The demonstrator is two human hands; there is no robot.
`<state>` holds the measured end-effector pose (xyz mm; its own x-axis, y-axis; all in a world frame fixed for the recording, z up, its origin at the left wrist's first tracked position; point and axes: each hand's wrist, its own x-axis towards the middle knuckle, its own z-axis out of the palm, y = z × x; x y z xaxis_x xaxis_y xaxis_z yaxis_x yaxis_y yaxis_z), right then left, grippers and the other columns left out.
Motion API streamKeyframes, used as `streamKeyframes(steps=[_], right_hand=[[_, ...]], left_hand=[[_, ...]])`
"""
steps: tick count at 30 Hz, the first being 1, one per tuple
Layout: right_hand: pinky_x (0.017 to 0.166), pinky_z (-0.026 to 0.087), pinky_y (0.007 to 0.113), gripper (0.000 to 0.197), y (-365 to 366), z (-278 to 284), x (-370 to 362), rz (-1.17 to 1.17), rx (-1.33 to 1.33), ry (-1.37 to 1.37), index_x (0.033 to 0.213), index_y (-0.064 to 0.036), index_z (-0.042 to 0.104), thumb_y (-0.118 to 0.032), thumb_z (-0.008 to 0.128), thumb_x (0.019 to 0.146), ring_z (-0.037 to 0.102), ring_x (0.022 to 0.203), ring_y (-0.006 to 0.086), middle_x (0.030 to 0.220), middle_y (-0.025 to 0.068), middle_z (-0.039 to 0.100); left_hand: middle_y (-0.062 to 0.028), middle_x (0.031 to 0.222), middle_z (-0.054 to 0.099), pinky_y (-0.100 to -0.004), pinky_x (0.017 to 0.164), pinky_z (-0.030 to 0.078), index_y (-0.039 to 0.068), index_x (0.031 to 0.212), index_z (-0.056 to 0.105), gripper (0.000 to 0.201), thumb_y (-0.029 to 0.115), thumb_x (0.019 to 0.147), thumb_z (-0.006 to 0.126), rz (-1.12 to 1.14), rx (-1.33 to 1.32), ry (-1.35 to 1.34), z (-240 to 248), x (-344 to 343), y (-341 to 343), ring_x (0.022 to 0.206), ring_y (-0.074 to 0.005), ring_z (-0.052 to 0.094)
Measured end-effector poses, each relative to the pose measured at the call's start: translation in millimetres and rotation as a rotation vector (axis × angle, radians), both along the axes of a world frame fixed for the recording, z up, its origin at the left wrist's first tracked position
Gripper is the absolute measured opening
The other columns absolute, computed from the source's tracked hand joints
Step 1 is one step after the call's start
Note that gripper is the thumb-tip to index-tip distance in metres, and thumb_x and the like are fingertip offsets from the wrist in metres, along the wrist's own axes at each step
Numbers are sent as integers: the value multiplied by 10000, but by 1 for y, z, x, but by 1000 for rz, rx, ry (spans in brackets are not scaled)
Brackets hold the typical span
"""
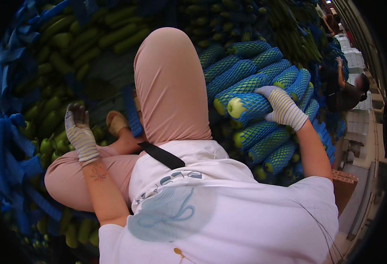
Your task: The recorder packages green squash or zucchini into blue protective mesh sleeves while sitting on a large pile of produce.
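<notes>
In a striped, pale knit glove, my right hand (282,105) is closed round the side of a long pale-green gourd (247,107) in a blue foam net sleeve. The gourd lies on a stack of similar netted gourds (269,145), its bare end towards me. My left hand (79,132), in a matching glove with dirty fingertips, is raised over my bent knee. Its fingers are stretched out and hold nothing. Bare green gourds (52,119) lie close beyond it, and loose blue foam net sleeves (19,136) are heaped to its left.
More bare gourds (88,39) are piled at the far left, and dark green produce (285,26) at the far right. A person in dark clothing (345,90) is at the right, near stacked white boxes (356,59). A brown carton (343,187) stands beside my right shoulder.
</notes>
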<state>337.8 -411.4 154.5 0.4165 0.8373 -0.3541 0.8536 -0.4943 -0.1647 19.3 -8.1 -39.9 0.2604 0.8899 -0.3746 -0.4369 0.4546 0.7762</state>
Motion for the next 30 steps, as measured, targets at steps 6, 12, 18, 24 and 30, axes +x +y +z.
streamKeyframes(steps=[6, 12, 18, 24, 30], right_hand=[[938, 419, 383, 620, -4, -33, 0, 37, -582, 24, 1197, -57, 517, -129, 722, 616, 533, 1060, 336, 1116, 159, 575], [847, 465, 359, 366, 170, -9, -48, 270, 512, 82, 1082, -31, 598, -13, 635, 719, 591, 958, 324, 1045, 162, 621], [727, 507, 391, 407, 308, -165, -145, 659, -453, 87, 1202, -141, 546, -300, 552, 827, 635, 886, 297, 1008, 155, 638], [826, 484, 406, 401, 322, -266, -176, 509, -470, 313, 997, -27, 656, -345, 630, 754, 610, 950, 344, 1020, 178, 638], [768, 490, 339, 334, 347, -210, -127, -84, -27, 809, 1014, -6, 643, -261, 630, 799, 633, 846, 269, 949, 144, 663]], left_hand=[[-57, 1044, 625, -354, 854, 467, 92, 1132, 577, 284, 228, 883, 551, 23, -13, 25, -3, -2, 0, 969, -194, 584], [-65, 1025, 629, -350, 822, 491, 82, 1125, 578, 254, 180, 896, 526, 45, -29, -14, -5, -1, 0, 931, -197, 603], [-71, 1012, 632, -337, 798, 495, 76, 1124, 572, 251, 172, 895, 537, 54, -64, -23, -12, -1, 2, 887, -192, 615], [-70, 1029, 629, -306, 781, 498, 73, 1144, 560, 266, 170, 897, 544, -13, -95, 53, -10, -3, 4, 896, -174, 614], [-61, 994, 598, -253, 803, 472, 8, 1141, 541, 349, 105, 824, 650, -439, 589, 651, 9, 11, -19, 877, -115, 565]])
